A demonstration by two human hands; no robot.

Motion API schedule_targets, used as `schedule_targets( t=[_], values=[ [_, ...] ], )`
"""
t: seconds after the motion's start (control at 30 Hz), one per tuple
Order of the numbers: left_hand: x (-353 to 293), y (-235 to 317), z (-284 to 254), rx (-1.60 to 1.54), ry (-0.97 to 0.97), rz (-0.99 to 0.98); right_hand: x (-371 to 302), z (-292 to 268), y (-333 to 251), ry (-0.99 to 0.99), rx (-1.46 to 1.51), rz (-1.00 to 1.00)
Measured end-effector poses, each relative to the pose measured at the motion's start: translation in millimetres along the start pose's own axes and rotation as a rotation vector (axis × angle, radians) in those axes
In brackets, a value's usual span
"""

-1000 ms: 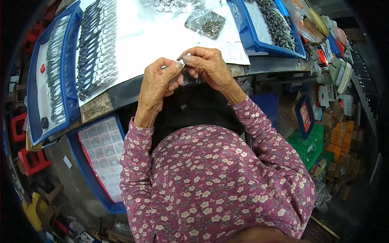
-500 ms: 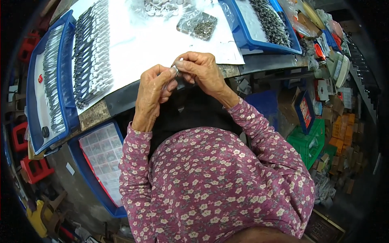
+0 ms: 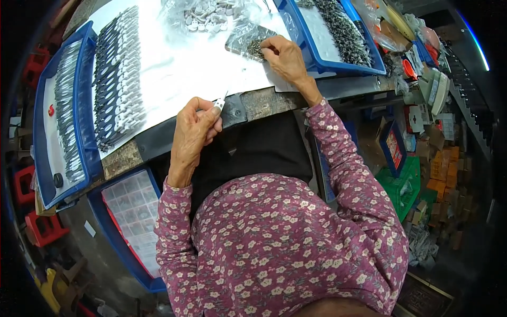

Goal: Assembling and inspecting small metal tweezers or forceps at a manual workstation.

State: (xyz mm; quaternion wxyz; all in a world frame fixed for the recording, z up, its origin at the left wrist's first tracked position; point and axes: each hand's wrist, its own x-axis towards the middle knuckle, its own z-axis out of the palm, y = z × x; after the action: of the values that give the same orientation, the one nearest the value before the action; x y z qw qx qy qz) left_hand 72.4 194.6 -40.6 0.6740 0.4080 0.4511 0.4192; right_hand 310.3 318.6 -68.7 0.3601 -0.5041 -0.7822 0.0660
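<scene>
My left hand is at the table's front edge, thumb and fingers closed on a small white part with a thin metal pin pointing up from it. My right hand reaches over the table. Its thumb and index finger are bent together at a pile of tiny brass-coloured pieces in a shallow dark tray partly covered by clear plastic. What its fingertips hold, if anything, is too small to make out. Beyond, loose small white parts lie on a clear plastic bag.
Rows of finished-looking white and black pieces line the table's left side beside a blue tray of thin metal pieces. Another blue tray with dark metal pieces stands at the right. Below left is a blue bin; a green crate stands right.
My hands have come apart. The right hand has moved forward and right to the brass-coloured pieces, while the left has dropped slightly nearer me, still holding the white part.
</scene>
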Motion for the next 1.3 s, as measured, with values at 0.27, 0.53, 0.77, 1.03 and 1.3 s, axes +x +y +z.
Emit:
schedule_targets(
  t=[0.27, 0.53, 0.77, 1.03, 1.3],
  values=[
    [-3.8, 2.8, -3.2, 0.006, -0.026, 0.022, 4.6, 9.9, -1.9, -0.051, -0.126, -0.088],
    [-6.7, -1.0, -6.2, 0.024, -0.041, 0.039, 6.1, 11.7, -2.1, -0.078, -0.134, -0.084],
    [-9.8, -0.6, -8.0, 0.016, -0.030, 0.050, 2.8, 5.2, -6.4, -0.132, 0.127, 0.073],
    [-12.4, -1.0, -10.3, 0.008, 0.041, 0.064, -5.1, 0.4, -37.6, -0.188, 0.381, 0.065],
    [-13.3, -16.3, -18.3, 0.145, 0.123, 0.147, -36.0, 8.8, -118.7, -0.409, 0.612, 0.073]
  ],
)
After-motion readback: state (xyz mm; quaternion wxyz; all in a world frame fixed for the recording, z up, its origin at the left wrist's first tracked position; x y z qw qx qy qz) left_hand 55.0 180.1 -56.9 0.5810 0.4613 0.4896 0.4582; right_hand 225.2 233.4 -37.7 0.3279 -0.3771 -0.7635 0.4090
